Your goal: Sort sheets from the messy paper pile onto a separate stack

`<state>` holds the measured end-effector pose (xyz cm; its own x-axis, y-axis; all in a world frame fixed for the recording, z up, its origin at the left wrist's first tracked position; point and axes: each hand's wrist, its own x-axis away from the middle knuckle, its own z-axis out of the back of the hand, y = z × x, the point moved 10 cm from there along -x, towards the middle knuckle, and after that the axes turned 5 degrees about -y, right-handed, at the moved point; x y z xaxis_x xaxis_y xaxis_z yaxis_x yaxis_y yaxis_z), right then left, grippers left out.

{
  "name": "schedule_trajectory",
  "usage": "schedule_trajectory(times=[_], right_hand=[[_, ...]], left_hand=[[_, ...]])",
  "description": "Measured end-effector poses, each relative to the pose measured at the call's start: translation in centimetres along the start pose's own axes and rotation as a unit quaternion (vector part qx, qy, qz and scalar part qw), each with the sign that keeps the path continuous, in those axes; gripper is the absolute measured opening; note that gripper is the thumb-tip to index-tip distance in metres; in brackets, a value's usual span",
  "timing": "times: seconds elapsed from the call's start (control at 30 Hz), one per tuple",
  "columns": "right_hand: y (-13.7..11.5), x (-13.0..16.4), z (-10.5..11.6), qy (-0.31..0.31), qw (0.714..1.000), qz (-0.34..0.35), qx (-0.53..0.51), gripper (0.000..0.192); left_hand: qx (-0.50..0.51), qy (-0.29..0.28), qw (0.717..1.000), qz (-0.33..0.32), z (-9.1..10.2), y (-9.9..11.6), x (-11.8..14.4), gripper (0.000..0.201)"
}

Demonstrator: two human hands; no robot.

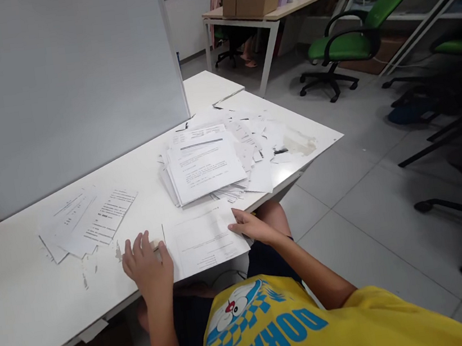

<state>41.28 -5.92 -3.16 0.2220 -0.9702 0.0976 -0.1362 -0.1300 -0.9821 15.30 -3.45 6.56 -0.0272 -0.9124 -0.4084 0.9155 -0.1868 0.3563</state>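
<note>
A printed sheet of paper (203, 239) lies at the near edge of the white desk (25, 291). My left hand (147, 266) rests palm down on the desk at the sheet's left edge, fingers spread, with a small pale object partly under the fingertips. My right hand (251, 226) touches the sheet's right edge with its fingers at the desk's rim. Just behind the sheet sits a loose pile of printed papers (208, 164). A smaller fanned stack of sheets (86, 220) lies to the left.
A grey partition panel (61, 82) stands along the desk's far side. Green office chairs (349, 38) stand on the tiled floor at right. A far table (278, 11) carries cardboard boxes. The desk surface has scuffed patches near its right corner.
</note>
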Motion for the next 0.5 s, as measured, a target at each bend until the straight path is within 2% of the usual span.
schedule_trajectory(times=[0.1,0.17,0.3,0.5], right_hand=[[-0.6,0.2,0.3,0.008,0.998,0.021,0.052,0.033],[-1.3,0.6,0.5,0.018,0.992,0.047,0.113,0.03],[-3.0,1.4,0.7,0.05,0.97,0.093,0.221,0.024],[-3.0,0.5,0.5,0.042,0.977,0.08,0.194,0.034]], left_hand=[[-0.033,-0.055,0.997,-0.043,-2.1,-0.8,-0.8,0.045],[-0.036,-0.072,0.995,-0.061,-2.9,-1.2,-0.8,0.046],[-0.025,-0.089,0.993,-0.07,-3.1,-1.6,-0.6,0.045],[-0.02,-0.091,0.994,-0.062,-2.8,-1.5,-0.5,0.047]])
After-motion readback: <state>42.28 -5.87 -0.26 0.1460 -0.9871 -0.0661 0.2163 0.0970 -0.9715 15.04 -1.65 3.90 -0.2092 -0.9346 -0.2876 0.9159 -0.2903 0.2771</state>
